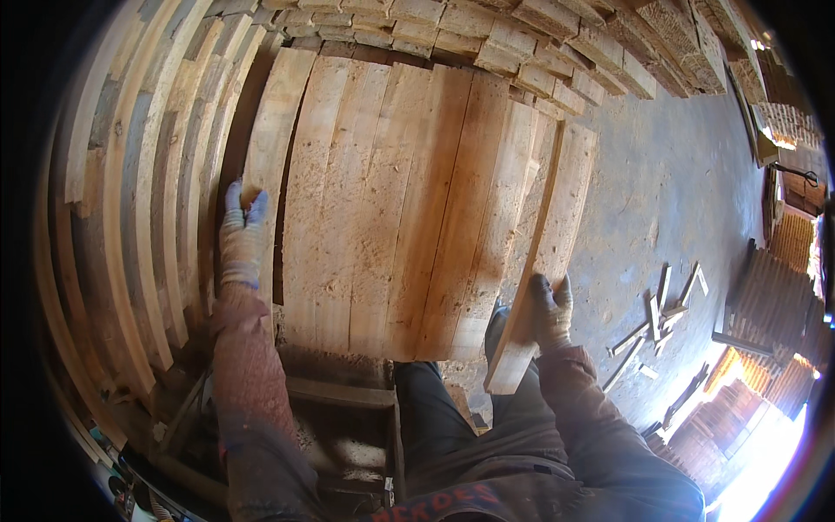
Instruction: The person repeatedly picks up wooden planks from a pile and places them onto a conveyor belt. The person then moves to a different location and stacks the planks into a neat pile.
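A row of flat wooden boards (396, 183), dusted with sawdust, lies side by side in front of me. At the row's left edge, my left hand (242, 235), in a light knit glove with bluish fingertips, grips one board (283, 113) by its outer edge. A narrow dark gap parts that board from the others. On the right, my gloved right hand (551, 313) is closed around the near part of another board (565, 191). This board sits tilted against the row's right side, its near end jutting over my leg. The undersides of both hands' grips are hidden.
Long boards (148, 191) are stacked on the left. More stacked lumber (487, 35) runs along the far side. Loose offcuts (665, 317) lie on the grey floor (644, 200) to the right. A wooden frame (339, 391) stands close by my left leg.
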`<state>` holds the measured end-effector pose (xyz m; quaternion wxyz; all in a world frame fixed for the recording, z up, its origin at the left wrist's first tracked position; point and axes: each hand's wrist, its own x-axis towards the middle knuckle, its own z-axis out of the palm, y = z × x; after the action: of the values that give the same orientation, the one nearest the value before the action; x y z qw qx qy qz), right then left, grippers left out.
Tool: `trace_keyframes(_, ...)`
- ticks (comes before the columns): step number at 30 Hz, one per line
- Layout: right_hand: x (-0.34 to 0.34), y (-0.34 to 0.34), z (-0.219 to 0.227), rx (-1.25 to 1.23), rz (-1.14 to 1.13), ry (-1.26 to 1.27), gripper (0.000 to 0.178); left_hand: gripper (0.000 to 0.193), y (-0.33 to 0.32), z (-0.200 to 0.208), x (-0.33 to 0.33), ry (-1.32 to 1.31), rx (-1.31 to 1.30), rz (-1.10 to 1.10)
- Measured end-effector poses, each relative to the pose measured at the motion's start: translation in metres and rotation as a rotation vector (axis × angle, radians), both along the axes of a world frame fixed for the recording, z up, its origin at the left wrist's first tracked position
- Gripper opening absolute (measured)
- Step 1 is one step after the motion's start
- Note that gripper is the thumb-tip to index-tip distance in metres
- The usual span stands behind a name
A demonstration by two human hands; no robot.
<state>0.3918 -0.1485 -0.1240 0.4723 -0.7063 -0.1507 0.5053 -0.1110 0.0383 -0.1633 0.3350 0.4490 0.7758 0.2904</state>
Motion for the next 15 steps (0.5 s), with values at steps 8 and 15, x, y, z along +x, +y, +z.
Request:
trace_keyframes(8,-0.015,0.05,-0.036,-0.124,0.139,0.249,0.066,0.065,0.001,0.012,0.06,-0.035,-0.125,-0.132)
trace_keyframes(15,-0.024,0.033,0.047,-0.19,0.237,0.359,0.063,0.086,-0.001,0.012,0.036,-0.644,-0.416,-0.126)
